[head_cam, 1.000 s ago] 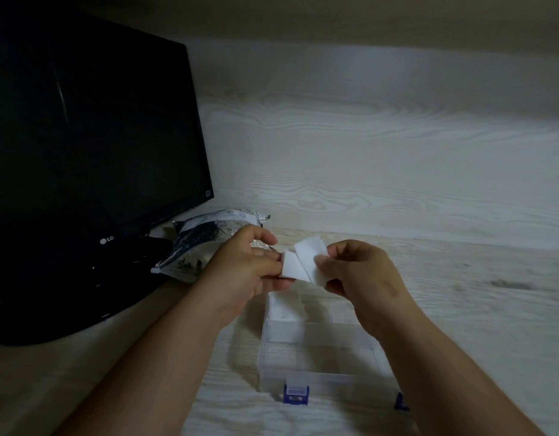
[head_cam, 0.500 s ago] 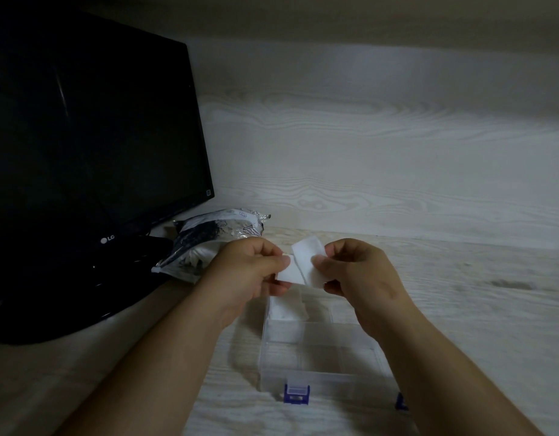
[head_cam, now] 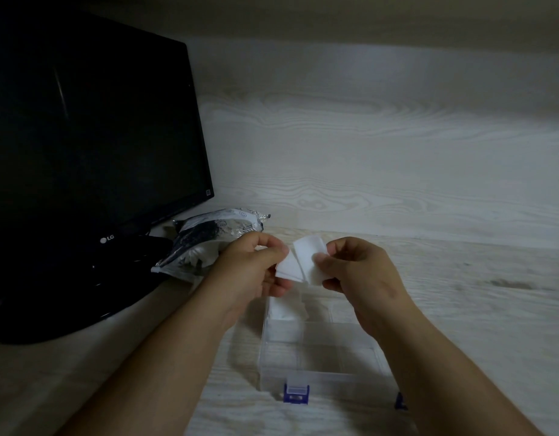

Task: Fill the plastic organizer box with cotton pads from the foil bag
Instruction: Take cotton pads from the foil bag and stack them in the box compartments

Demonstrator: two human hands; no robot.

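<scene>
The fingers [head_cam: 273, 251] of the left hand [head_cam: 253, 269] are curled, thumb against forefinger, pinching the left edge of a small bunch of white square cotton pads [head_cam: 303, 261]. The right hand [head_cam: 357, 272] pinches the opposite side of the bunch between thumb and bent fingers. The pads are fanned, with one sheet standing higher on the right. This suggests the two hands are peeling or squaring thin sheets that cling together, which takes a light grip on each side.

The bunch is held in the air directly over the far end of the clear plastic organizer box [head_cam: 319, 377], probably so that a freed pad has only a short way to drop. The box lies open on the pale wood-grain worktop [head_cam: 460, 294], its blue latches [head_cam: 296, 394] facing the person. Its far-left compartment already holds something white, apparently pads. The nearer compartments look unfilled, though the clear walls make that hard to judge, so the filling seems to be at an early stage.

The crinkled silver foil bag [head_cam: 209, 237] lies just beyond the left hand, its mouth turned toward the box, within easy reach for the next handful. It rests against the foot of a black monitor [head_cam: 83, 136] that stands on the left of the worktop.
</scene>
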